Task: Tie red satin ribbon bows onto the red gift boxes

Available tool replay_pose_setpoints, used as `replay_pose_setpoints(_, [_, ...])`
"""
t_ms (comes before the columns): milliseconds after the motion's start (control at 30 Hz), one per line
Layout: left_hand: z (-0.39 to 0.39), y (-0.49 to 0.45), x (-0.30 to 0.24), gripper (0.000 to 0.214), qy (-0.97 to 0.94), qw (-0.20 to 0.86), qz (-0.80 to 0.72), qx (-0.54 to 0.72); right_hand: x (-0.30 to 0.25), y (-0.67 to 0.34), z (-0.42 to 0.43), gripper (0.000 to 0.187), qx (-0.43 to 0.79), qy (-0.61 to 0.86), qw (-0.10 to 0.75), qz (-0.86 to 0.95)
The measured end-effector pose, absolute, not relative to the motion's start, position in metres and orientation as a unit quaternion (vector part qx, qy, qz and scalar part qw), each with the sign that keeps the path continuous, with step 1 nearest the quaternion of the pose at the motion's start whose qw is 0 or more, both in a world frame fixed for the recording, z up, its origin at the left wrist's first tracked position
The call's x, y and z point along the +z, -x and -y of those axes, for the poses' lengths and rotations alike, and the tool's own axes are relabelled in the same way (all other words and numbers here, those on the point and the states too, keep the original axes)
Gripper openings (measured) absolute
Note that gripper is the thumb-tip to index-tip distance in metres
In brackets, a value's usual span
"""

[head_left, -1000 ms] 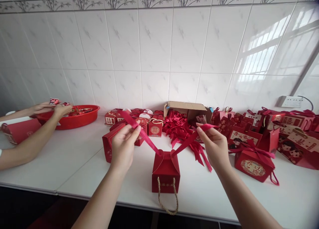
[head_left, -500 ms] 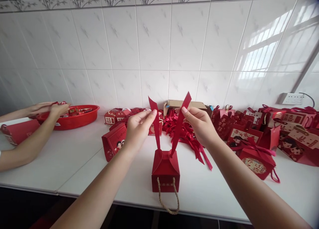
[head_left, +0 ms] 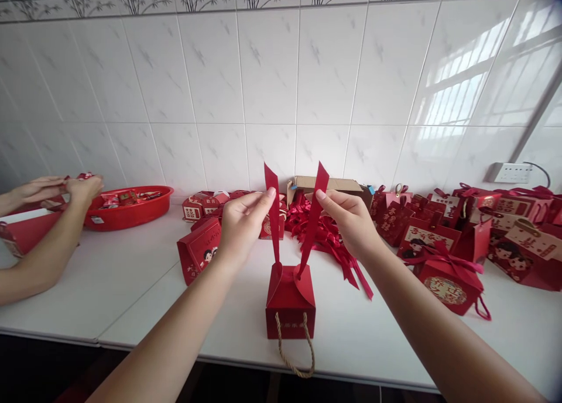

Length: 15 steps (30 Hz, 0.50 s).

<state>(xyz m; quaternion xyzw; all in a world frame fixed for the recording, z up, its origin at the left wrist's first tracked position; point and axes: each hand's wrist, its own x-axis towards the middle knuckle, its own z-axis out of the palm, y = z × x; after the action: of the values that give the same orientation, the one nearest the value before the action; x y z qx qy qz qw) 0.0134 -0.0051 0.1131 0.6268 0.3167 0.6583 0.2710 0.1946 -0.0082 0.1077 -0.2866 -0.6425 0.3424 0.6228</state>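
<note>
A small red gift box (head_left: 290,302) with a rope handle stands on the white counter (head_left: 144,280) in front of me. A red ribbon (head_left: 273,216) runs through its top flaps, and both ends point upward. My left hand (head_left: 242,226) pinches the left end. My right hand (head_left: 349,221) pinches the right end, and both hands sit above the box.
A pile of loose red ribbons (head_left: 327,236) and a cardboard box (head_left: 327,186) lie behind. Several red gift boxes (head_left: 452,277) crowd the right and middle. At the left, another person's hands (head_left: 65,189) work beside a red bowl (head_left: 129,207) and a red box (head_left: 24,230).
My hands came together from wide apart and raised the two ribbon ends upright above the box. The other person's hands moved left from the red bowl.
</note>
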Motion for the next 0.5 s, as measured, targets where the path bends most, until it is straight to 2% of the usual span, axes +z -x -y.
replay_pose_setpoints(400, [0.0059,-0.0176,0.1119,0.029,-0.612,0.327,-0.300,0.654,0.1093,-0.1929,0.0078,0.028,0.364,0.270,0.625,0.636])
replay_pose_setpoints(500, [0.0091,-0.0189,0.1130,0.030,-0.651,0.327,-0.304,0.614,0.1097,-0.1901,0.0083,0.025,0.390,0.272,0.609,0.635])
